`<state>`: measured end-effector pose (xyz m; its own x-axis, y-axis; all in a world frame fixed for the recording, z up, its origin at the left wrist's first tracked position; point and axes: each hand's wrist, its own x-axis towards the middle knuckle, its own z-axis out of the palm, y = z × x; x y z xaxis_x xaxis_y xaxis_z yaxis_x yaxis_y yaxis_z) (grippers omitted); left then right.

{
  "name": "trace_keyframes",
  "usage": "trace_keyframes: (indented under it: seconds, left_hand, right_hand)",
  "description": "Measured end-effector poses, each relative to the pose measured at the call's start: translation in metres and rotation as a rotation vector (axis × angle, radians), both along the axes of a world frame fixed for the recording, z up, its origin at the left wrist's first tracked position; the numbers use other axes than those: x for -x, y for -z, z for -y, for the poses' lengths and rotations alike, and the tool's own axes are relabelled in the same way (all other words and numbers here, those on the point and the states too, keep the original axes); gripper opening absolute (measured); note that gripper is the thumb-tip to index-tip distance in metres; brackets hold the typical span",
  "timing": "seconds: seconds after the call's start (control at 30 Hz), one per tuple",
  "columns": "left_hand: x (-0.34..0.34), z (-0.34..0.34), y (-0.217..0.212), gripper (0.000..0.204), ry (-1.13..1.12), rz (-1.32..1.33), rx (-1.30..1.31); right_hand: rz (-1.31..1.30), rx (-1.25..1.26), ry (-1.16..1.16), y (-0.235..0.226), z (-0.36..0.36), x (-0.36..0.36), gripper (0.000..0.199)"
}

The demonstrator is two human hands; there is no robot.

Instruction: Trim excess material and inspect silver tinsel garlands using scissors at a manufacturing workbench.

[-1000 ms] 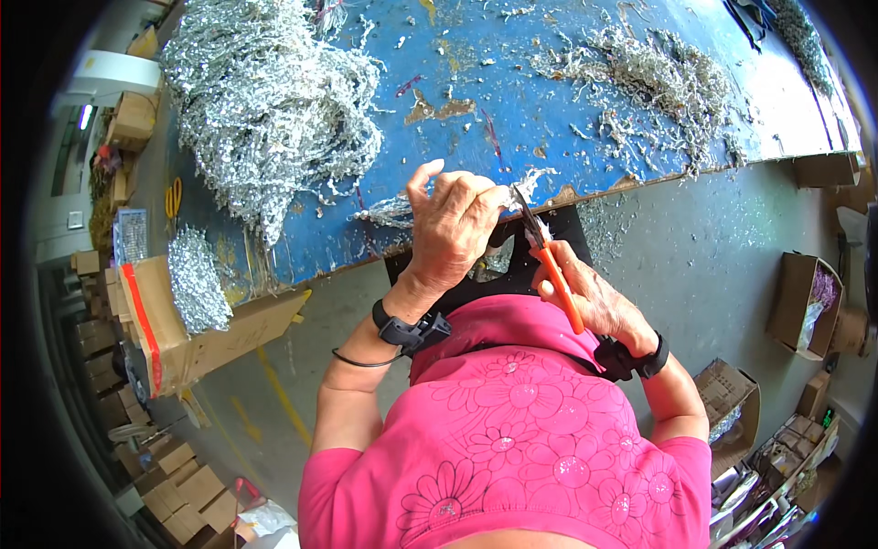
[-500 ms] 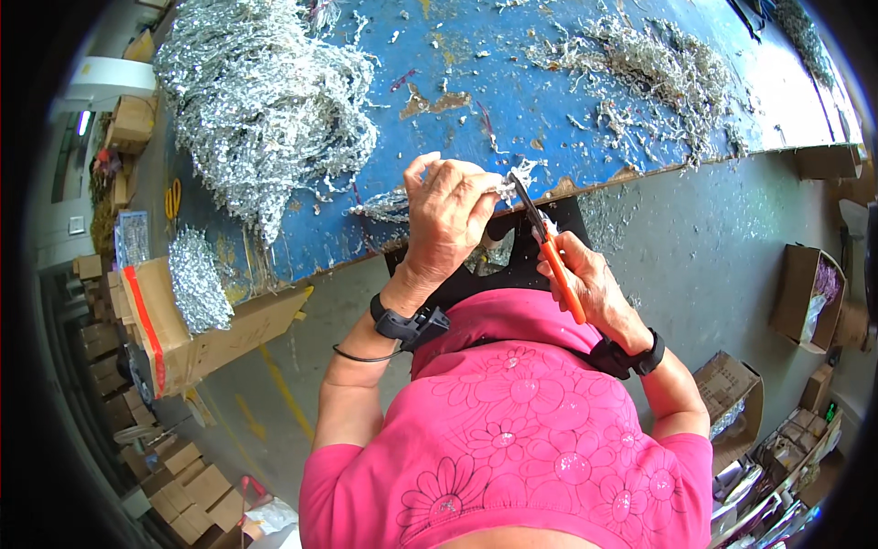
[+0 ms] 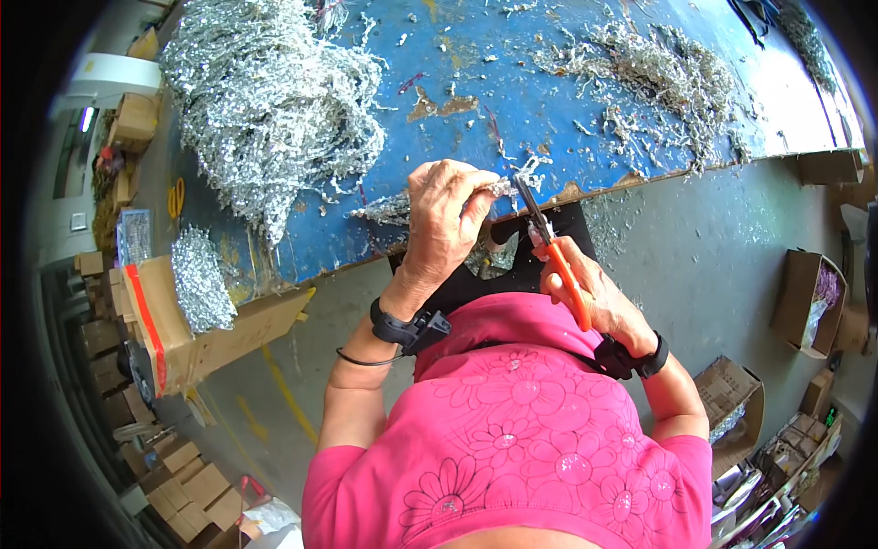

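- A short strand of silvery tinsel [image 3: 501, 188] sat just over the near edge of the blue table [image 3: 585, 101], pinched at one end and sticking out toward the cutter.
- The left hand [image 3: 445, 218] had its fingers curled closed around that strand, thumb and forefinger pressing it at the tip.
- The right hand [image 3: 594, 297] was wrapped tight around the orange handles of the cutting pliers [image 3: 549, 247], just off the table's near edge.
- The pliers' dark tip touched the free end of the strand; whether the blades had closed on it could not be told.
- More tinsel trailed from under the left hand along the table's near edge.
- A big heap of tinsel [image 3: 265, 101] lay on the table's left part, well apart from the hands.
- A thinner scatter of scraps [image 3: 658, 73] lay on the table's right part.
- A cardboard box [image 3: 183, 320] holding more tinsel stood below the table's left corner.
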<state>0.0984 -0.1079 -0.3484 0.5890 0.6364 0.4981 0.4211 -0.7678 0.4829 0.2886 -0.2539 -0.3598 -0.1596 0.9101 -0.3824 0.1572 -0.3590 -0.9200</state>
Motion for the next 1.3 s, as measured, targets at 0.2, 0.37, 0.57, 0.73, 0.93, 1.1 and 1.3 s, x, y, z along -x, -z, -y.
trace_keyframes:
  seconds: [0.2,0.37,0.57,0.73,0.93,1.1,1.3]
  left_hand:
    - [-0.002,-0.001,0.0,0.022,-0.109,0.106,0.334]
    - [0.003,-0.005,-0.003,0.019,-0.039,0.154,0.398]
    - [0.004,-0.004,-0.012,0.017,-0.148,0.078,0.268]
    - [0.005,-0.006,-0.011,0.019,-0.127,0.091,0.144]
    - [0.005,-0.005,-0.011,0.021,-0.13,0.123,0.072]
    - [0.007,-0.005,-0.012,0.019,-0.098,0.104,0.116]
    - [0.01,-0.007,-0.005,0.017,-0.111,0.138,0.153]
  right_hand:
    - [-0.107,0.026,0.049,-0.008,0.002,-0.003,0.066]
    - [-0.14,0.012,0.071,-0.004,0.005,-0.006,0.07]
    - [-0.141,-0.007,0.023,-0.011,0.001,-0.004,0.07]
    - [-0.069,-0.053,-0.044,-0.004,-0.002,-0.001,0.071]
    - [-0.045,0.011,-0.067,-0.018,-0.009,0.004,0.05]
    - [-0.021,0.007,-0.062,-0.019,-0.013,0.008,0.05]
    - [0.026,0.003,-0.042,-0.018,-0.016,0.007,0.05]
